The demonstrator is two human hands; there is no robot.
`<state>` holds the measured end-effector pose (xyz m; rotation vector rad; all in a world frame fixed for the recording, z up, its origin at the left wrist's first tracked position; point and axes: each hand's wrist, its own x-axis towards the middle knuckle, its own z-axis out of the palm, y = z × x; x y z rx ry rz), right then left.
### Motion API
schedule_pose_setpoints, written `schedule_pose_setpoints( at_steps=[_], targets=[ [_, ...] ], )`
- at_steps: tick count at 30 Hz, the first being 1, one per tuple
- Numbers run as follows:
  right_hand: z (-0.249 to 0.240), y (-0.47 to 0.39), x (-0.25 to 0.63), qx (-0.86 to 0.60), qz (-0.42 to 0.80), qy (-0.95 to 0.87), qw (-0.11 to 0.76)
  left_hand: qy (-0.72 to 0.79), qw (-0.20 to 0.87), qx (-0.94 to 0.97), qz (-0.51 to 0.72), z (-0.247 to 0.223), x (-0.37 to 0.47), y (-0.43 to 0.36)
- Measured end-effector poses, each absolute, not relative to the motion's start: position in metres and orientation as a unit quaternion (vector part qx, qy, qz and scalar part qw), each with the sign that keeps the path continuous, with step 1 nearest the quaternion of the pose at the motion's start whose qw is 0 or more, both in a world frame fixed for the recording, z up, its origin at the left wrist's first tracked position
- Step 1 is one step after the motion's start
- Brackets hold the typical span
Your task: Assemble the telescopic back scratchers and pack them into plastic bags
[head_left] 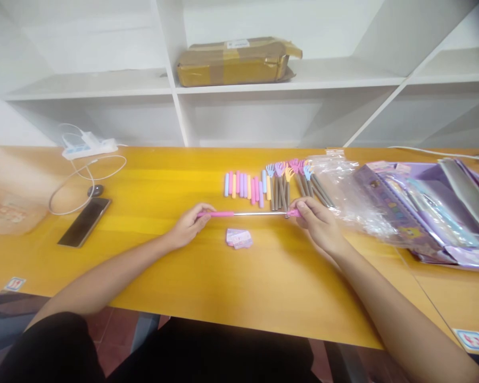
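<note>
A pink back scratcher (259, 214) with an extended metal rod lies level between my hands above the table. My left hand (190, 226) is closed round the end of its pink handle. My right hand (317, 221) pinches the pink head at the other end, mostly hidden by the fingers. Just beyond sits a row of pastel handle tubes (244, 186) in pink, blue, purple and orange. Beside them, near my right hand, lie several hand-shaped scratcher heads (289, 169) on dark rods (280, 192). A small stack of pale purple cards (238, 238) rests nearer to me.
Clear plastic bags (343, 191) and an open purple box (423, 213) with packaged items lie on the right. On the left are a phone (84, 222), a dark round object (96, 190), a white cable and a power strip (90, 149). A taped carton (235, 63) stands on the shelf.
</note>
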<state>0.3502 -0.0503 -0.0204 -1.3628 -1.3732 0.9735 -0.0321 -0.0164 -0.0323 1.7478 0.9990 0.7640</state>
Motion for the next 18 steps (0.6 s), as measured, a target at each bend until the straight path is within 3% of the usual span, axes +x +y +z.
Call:
schedule_pose_setpoints(
  at_steps=[7, 18],
  targets=[
    [-0.028, -0.052, 0.351, -0.548, 0.382, -0.593, 0.450, 0.407, 0.349, 0.805, 0.255, -0.017, -0.032, -0.018],
    [-0.030, -0.057, 0.348, -0.550, 0.352, -0.626, 0.426, 0.396, 0.326, 0.821, 0.251, -0.019, -0.036, -0.018]
  ],
)
